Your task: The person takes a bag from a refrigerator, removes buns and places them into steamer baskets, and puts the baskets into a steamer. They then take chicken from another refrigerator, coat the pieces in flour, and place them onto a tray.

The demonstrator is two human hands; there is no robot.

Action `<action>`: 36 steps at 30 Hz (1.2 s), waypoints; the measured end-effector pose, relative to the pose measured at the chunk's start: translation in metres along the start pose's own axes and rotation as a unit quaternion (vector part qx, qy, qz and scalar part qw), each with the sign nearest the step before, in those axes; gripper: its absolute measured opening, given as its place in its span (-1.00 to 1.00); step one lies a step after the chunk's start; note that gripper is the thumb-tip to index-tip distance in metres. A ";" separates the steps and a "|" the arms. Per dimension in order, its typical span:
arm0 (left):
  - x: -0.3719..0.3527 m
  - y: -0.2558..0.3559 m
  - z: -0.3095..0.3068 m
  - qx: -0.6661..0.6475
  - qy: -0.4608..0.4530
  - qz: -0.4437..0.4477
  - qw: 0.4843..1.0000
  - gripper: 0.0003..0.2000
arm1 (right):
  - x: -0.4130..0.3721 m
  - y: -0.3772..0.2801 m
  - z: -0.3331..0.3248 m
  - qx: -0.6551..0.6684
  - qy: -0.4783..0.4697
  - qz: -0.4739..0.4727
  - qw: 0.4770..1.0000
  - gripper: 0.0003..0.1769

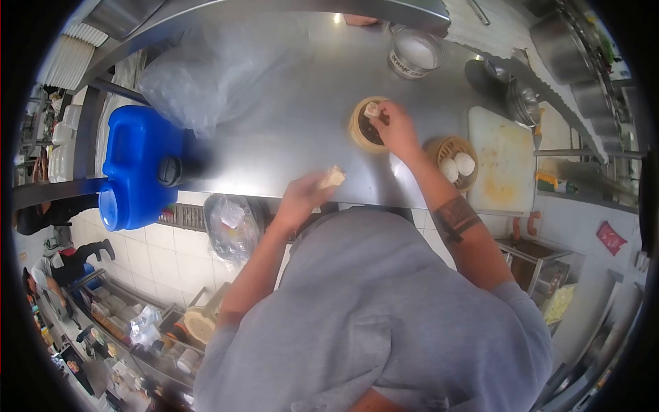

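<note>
My right hand (397,130) is over a small round bamboo steamer (355,130) with a dark inside. Its fingers pinch a small pale dumpling (372,109) at the steamer's far side. Nearer to me, by the table's front edge, my left hand (299,199) is closed on another pale dumpling (333,177), held above the steel. To the right of my right forearm stands a second bamboo steamer (437,146) with a slatted base. Two round white buns (456,166) lie in it.
The steel table (274,154) carries a blue jerrycan (134,165) and a crumpled clear plastic bag (206,82) on the left. A stained white cutting board (501,158) lies right, metal bowls (523,103) behind it. A labelled metal bowl (415,55) stands at the back. Another person (48,281) is far left.
</note>
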State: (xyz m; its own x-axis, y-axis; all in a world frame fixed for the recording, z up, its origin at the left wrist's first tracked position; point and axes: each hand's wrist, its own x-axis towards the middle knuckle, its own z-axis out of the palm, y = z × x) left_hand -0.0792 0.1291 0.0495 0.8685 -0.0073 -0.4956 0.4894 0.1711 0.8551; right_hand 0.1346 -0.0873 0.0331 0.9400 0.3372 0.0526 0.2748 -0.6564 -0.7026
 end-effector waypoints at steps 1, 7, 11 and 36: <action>0.003 0.003 0.003 0.019 -0.012 0.006 1.000 -0.52 | 0.000 -0.002 -0.002 -0.001 -0.002 0.000 1.000 -0.66; 0.027 0.006 0.020 0.041 -0.025 0.013 0.999 -0.53 | 0.005 0.002 0.001 -0.059 -0.016 -0.030 0.998 -0.71; 0.032 0.011 0.025 0.043 -0.027 0.011 0.999 -0.53 | 0.000 0.007 0.001 -0.130 0.030 -0.167 0.977 -0.76; 0.096 0.052 0.040 0.004 -0.179 0.100 0.979 -0.63 | -0.074 0.008 -0.070 0.477 -0.190 0.113 0.850 -0.64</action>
State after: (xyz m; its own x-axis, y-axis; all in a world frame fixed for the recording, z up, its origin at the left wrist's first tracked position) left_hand 0.0328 0.0976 0.0519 0.9180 -0.3203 -0.2339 0.3059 0.1964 0.9316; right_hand 0.0820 -0.1649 0.0730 0.7634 0.5885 -0.2663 -0.3643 0.0518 -0.9298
